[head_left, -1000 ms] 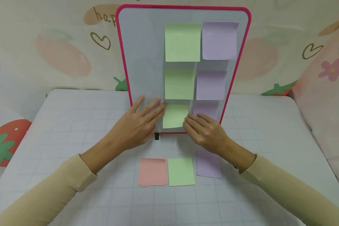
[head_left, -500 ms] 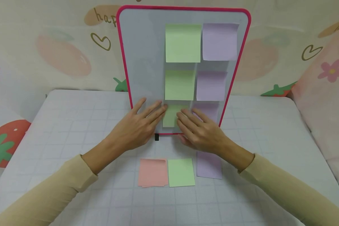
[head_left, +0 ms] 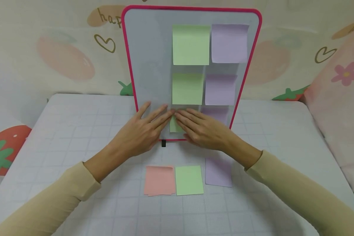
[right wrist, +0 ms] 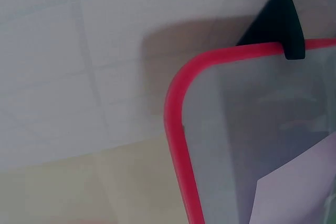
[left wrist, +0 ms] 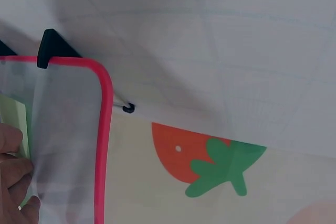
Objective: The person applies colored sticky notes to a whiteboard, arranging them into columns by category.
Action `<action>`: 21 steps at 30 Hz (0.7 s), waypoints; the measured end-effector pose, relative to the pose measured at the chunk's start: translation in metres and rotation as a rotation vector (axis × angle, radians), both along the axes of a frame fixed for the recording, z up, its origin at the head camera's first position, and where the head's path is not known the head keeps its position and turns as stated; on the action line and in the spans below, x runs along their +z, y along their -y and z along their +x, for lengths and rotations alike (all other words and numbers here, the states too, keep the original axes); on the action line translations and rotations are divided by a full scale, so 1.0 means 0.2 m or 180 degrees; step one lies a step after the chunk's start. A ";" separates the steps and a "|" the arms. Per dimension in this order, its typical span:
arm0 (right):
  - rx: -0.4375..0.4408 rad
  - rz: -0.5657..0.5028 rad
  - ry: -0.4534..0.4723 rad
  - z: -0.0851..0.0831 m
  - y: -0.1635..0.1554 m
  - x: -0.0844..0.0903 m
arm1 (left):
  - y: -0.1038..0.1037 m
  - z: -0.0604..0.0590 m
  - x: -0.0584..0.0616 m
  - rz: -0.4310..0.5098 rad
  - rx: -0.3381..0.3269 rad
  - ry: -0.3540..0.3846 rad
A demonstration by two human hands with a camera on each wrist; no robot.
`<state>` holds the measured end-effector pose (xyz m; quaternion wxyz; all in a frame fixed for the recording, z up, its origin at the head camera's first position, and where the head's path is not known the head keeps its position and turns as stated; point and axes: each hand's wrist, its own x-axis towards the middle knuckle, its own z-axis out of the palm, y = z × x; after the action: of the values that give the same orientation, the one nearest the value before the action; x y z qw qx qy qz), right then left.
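Note:
A whiteboard (head_left: pixel 148 59) with a pink-red frame stands upright on the table. At its lower middle is a green sticky note (head_left: pixel 174 125), mostly covered by my right hand (head_left: pixel 206 131), whose straight fingers lie across its upper part. My left hand (head_left: pixel 144 132) rests on the board with fingers spread, fingertips at the note's upper left edge. The fingertips of both hands nearly meet. Above hang two more green notes (head_left: pixel 190 45), and purple notes (head_left: pixel 230 43) form a column to their right, the lowest partly behind my right hand. In the left wrist view, fingers (left wrist: pixel 13 169) touch the green note.
On the table before the board lie pink sticky notes (head_left: pixel 160 180), a green sticky note (head_left: pixel 189 180) and a purple one (head_left: pixel 218 172). Black feet (left wrist: pixel 50 48) hold the board's bottom edge. A patterned cloth (head_left: pixel 68 59) hangs behind the table.
My right hand has moved left from the green note's lower right corner across its face, its fingers now straighter and covering most of it. My left hand has stayed nearly still.

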<state>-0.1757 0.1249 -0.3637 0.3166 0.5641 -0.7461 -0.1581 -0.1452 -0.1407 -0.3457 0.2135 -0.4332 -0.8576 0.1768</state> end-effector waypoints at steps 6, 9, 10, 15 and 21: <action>-0.0005 0.0002 -0.0112 0.00 -0.01 0.00 | 0.00 0.00 0.00 0.0032 -0.0036 -0.0028; 0.0011 -0.0004 -0.0149 -0.01 -0.03 0.00 | 0.00 -0.01 0.00 0.0048 -0.0051 -0.0032; 0.0015 0.0004 -0.0171 -0.01 -0.03 0.01 | 0.00 -0.01 0.00 0.0051 -0.0054 -0.0035; 0.0020 0.0049 -0.0207 -0.01 -0.08 0.01 | 0.00 -0.01 0.00 0.0052 -0.0036 -0.0006; -0.0023 0.0027 -0.0175 0.00 -0.15 0.01 | -0.01 -0.01 0.00 0.0034 -0.0012 0.0027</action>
<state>-0.1748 0.1542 -0.3615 0.3340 0.5582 -0.7384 -0.1779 -0.1464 -0.1396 -0.3463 0.2125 -0.4344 -0.8586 0.1700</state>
